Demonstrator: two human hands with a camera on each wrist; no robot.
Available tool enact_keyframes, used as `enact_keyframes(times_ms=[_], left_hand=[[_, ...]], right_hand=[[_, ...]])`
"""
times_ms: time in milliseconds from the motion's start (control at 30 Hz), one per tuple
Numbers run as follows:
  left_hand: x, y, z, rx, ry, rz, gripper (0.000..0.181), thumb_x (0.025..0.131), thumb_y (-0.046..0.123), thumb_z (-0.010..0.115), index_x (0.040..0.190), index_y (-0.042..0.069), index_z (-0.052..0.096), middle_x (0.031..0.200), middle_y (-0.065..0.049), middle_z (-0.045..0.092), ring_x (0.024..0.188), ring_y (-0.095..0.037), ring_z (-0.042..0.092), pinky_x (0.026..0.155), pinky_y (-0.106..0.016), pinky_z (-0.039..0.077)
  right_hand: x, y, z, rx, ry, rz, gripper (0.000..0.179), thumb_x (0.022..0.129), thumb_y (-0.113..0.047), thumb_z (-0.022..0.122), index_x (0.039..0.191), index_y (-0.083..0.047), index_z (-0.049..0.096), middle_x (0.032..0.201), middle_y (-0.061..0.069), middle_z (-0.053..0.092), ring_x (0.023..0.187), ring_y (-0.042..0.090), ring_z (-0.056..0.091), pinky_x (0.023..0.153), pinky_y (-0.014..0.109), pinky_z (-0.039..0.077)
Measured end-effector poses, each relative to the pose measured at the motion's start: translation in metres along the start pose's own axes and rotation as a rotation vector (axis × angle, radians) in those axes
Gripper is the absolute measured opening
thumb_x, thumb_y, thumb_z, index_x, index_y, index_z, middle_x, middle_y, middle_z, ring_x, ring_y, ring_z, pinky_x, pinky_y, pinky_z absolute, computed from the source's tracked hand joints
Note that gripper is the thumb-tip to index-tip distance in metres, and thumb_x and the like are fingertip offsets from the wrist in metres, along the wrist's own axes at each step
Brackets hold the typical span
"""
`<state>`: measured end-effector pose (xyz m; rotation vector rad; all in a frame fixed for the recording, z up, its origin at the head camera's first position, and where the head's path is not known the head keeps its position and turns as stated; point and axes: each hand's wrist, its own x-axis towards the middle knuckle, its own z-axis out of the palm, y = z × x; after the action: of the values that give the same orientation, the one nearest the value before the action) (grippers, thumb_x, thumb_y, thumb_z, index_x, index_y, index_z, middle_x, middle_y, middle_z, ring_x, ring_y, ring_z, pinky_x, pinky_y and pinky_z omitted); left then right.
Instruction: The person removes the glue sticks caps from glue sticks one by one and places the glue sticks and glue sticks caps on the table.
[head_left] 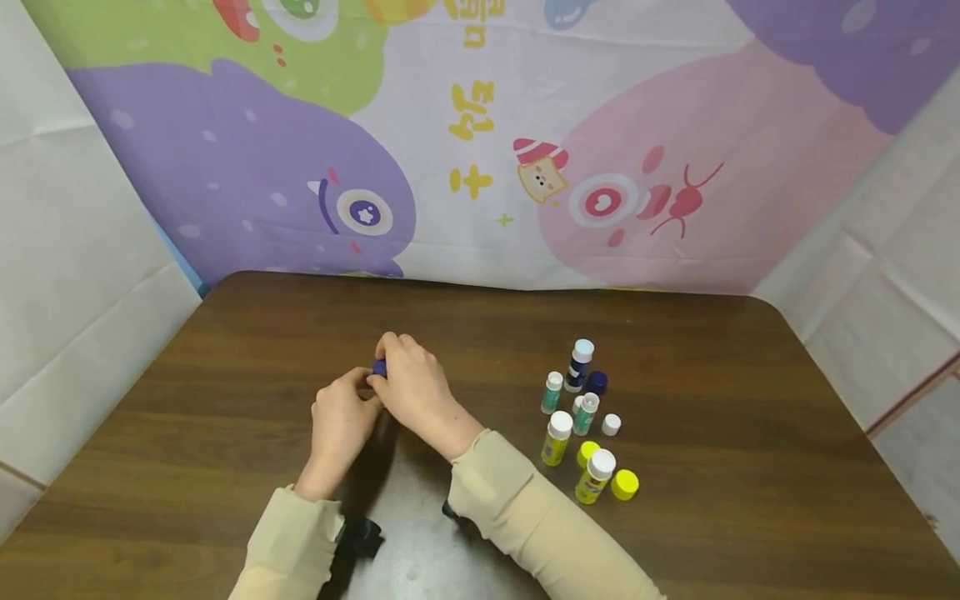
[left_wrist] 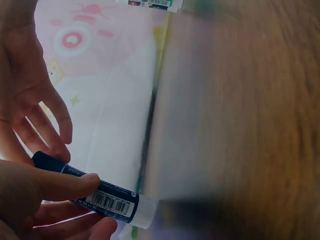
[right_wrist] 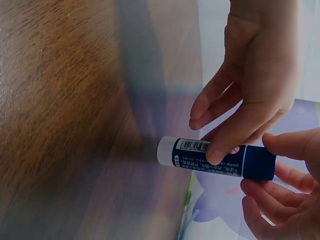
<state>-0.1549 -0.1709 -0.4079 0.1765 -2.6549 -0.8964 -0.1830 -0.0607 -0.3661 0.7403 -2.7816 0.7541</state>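
Both hands meet over the left half of the table around a glue stick (right_wrist: 227, 166) with a navy label and a white base. The left hand (head_left: 341, 421) grips its body, thumb laid across the label beside the barcode. At the other end, the right hand (head_left: 412, 387) pinches the dark blue cap (right_wrist: 260, 163) between thumb and fingers. In the right wrist view the cap sits on the stick, which lies nearly level. From the head, only a bit of blue shows between the hands; the rest is hidden behind them.
Right of the hands stand several uncapped glue sticks: a navy one (head_left: 578, 368), green ones (head_left: 551, 395) and yellow ones (head_left: 555, 448). Loose caps lie among them, including a blue cap (head_left: 597, 382), a white cap (head_left: 611, 425) and a yellow cap (head_left: 625, 485). A printed cloth (head_left: 465, 242) hangs behind the table.
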Motion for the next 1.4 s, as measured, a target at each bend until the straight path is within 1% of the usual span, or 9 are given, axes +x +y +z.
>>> enact_keyframes(times_ms=[133,300,400,667,867,1033,1100,1200,1400], left_hand=[[0.0,0.003,-0.002,-0.001,-0.007,0.03,0.022,0.079,0.015,0.064,0.096,0.002,0.067,0.082,-0.013,0.067,0.075,-0.032,0.063,0.07,-0.051,0.045],[0.0,0.006,-0.005,-0.017,-0.037,0.081,0.023,0.079,0.01,0.063,0.099,-0.001,0.063,0.09,-0.016,0.064,0.083,-0.031,0.062,0.071,-0.048,0.047],[0.001,0.008,-0.006,-0.035,-0.043,0.118,0.025,0.078,0.006,0.063,0.102,-0.001,0.063,0.095,-0.017,0.065,0.086,-0.031,0.063,0.071,-0.046,0.048],[0.0,0.013,-0.011,-0.015,-0.046,0.22,0.024,0.076,0.005,0.068,0.1,0.004,0.067,0.091,-0.013,0.068,0.082,-0.029,0.066,0.069,-0.047,0.048],[-0.002,0.015,-0.015,-0.018,-0.107,0.253,0.028,0.072,0.005,0.073,0.099,0.002,0.067,0.087,-0.015,0.069,0.08,-0.029,0.066,0.069,-0.046,0.049],[-0.002,0.015,-0.014,-0.01,-0.14,0.296,0.028,0.071,0.005,0.074,0.097,0.002,0.067,0.087,-0.014,0.069,0.08,-0.029,0.066,0.069,-0.045,0.049],[-0.002,0.013,-0.014,0.008,-0.145,0.297,0.028,0.071,0.004,0.074,0.098,0.002,0.067,0.088,-0.014,0.069,0.08,-0.029,0.066,0.069,-0.045,0.049],[-0.002,0.011,-0.013,0.037,-0.141,0.274,0.029,0.07,0.004,0.075,0.098,0.001,0.067,0.088,-0.015,0.069,0.08,-0.03,0.065,0.069,-0.046,0.049],[-0.003,0.016,-0.015,0.019,-0.165,0.222,0.029,0.072,0.011,0.075,0.098,0.003,0.066,0.084,-0.011,0.069,0.076,-0.025,0.065,0.068,-0.045,0.048]], right_hand=[[-0.001,0.0,-0.002,-0.011,0.015,0.014,0.028,0.081,-0.027,0.068,0.098,-0.01,0.054,0.091,0.003,0.058,0.08,0.018,0.061,0.067,0.026,0.049],[-0.006,-0.001,-0.006,-0.002,0.028,0.027,0.026,0.084,-0.025,0.065,0.101,-0.008,0.056,0.094,0.004,0.057,0.083,0.018,0.061,0.071,0.028,0.049],[-0.01,-0.002,-0.011,-0.005,0.043,0.014,0.024,0.084,-0.022,0.065,0.101,-0.007,0.059,0.095,0.005,0.058,0.085,0.019,0.06,0.074,0.029,0.049],[-0.021,-0.002,-0.024,-0.07,0.061,-0.068,0.021,0.084,-0.018,0.065,0.1,-0.004,0.062,0.092,0.006,0.058,0.083,0.016,0.06,0.073,0.026,0.05],[-0.03,0.0,-0.029,-0.137,0.086,-0.157,0.015,0.081,-0.009,0.066,0.096,-0.006,0.064,0.089,0.004,0.058,0.081,0.016,0.059,0.072,0.024,0.049],[-0.039,0.002,-0.036,-0.153,0.119,-0.192,0.013,0.081,-0.003,0.063,0.094,-0.005,0.063,0.088,0.004,0.058,0.078,0.018,0.058,0.07,0.025,0.049],[-0.043,0.003,-0.04,-0.143,0.13,-0.2,0.013,0.081,-0.002,0.063,0.094,-0.004,0.063,0.088,0.004,0.058,0.077,0.018,0.057,0.069,0.025,0.049],[-0.05,0.005,-0.05,-0.112,0.142,-0.208,0.014,0.08,-0.002,0.065,0.094,-0.002,0.062,0.088,0.005,0.057,0.078,0.018,0.057,0.071,0.026,0.05],[-0.06,0.015,-0.073,-0.05,0.179,-0.188,0.017,0.083,-0.008,0.064,0.098,-0.003,0.061,0.092,0.006,0.058,0.084,0.019,0.058,0.075,0.03,0.051]])
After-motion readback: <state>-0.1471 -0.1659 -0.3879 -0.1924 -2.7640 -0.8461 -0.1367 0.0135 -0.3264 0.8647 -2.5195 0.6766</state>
